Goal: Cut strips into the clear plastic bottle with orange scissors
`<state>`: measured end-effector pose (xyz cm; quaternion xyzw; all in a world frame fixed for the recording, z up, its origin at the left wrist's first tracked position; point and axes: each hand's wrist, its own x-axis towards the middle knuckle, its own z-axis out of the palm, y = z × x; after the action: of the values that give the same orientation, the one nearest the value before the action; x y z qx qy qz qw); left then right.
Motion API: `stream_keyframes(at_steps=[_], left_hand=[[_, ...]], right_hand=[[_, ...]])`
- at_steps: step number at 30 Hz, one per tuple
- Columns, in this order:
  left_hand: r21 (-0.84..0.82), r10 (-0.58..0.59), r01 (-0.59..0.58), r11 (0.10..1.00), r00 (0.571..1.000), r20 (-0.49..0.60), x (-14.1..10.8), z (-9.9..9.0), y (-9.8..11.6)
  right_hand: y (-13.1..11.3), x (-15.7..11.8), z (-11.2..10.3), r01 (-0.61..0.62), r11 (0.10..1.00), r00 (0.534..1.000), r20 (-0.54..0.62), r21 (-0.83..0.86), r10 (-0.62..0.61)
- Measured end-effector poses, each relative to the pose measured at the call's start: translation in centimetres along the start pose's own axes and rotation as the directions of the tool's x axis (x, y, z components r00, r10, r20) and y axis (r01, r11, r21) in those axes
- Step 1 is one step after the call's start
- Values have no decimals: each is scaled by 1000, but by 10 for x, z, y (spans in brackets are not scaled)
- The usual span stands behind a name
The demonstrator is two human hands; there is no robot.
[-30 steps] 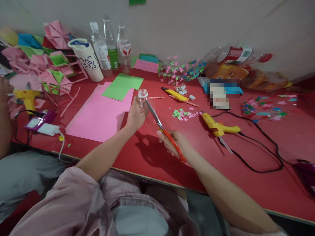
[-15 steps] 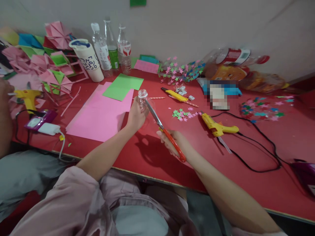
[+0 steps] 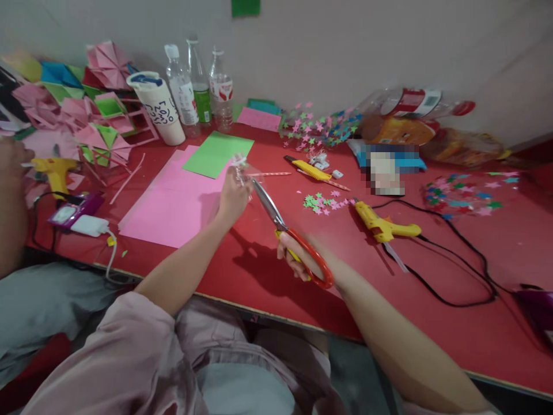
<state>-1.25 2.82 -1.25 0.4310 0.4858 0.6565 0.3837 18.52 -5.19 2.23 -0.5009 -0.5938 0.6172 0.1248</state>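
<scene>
My left hand (image 3: 234,195) is closed round a clear plastic bottle piece (image 3: 240,162), its neck tilted up above the fingers. Much of the piece is covered by the hand or blurred. In my right hand (image 3: 294,256) is a pair of scissors (image 3: 273,211) with red and yellow handles. Its blades point up and left, with the tips at the clear plastic beside my left fingers. Whether the tips touch the plastic, I cannot tell. Pink paper sheets (image 3: 173,199) lie to the left of my left hand, with a green sheet (image 3: 218,153) on top.
A yellow glue gun (image 3: 384,223) with a black cord rests on the right. Paper stars (image 3: 322,202) and a yellow box cutter (image 3: 311,169) lie ahead. Upright bottles (image 3: 223,92) and a white cup (image 3: 159,112) stand at the back. At far left is another person's arm (image 3: 11,202).
My left hand has moved slightly left and turned the bottle piece, whose neck tilts differently. The scissors' handles have spread wider in my right hand. The whole view has shifted a little.
</scene>
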Motion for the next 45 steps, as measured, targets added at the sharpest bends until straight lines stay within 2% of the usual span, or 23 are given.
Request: stream_keyframes(at_steps=[1,2,5,8,12,17,27,39,45], left_hand=[[-16,-20,20,1000,1000,-23,3,-2,1],[-71,-87,84,994,995,-43,5,-5,3],[-212,-234,217,953,971,-58,7,-9,9],[-315,-256,229,921,966,-44,7,-11,15],[-361,-274,244,900,961,-32,10,-14,20],[-396,-304,251,883,950,-74,12,-18,21],[-377,-337,293,879,940,-56,-4,-2,25],[-369,-346,302,879,936,-58,-7,1,26],[-366,-301,260,893,952,-61,-8,2,22]], right_hand=[[-1,-1,-1,12,1000,1000,5,-18,-11],[-2,-3,-2,26,999,1000,-8,-40,-26],[-8,-8,-8,37,991,993,-111,-129,-51],[-13,-13,-15,46,969,988,-132,-242,-80],[-15,-17,-19,86,924,983,-117,-372,-139],[-8,-12,-16,61,898,992,-75,-437,-104],[2,-4,-9,47,937,995,-70,-346,-76],[0,-5,-7,26,964,999,-35,-266,-36],[1,-4,-6,32,972,998,-47,-234,-44]])
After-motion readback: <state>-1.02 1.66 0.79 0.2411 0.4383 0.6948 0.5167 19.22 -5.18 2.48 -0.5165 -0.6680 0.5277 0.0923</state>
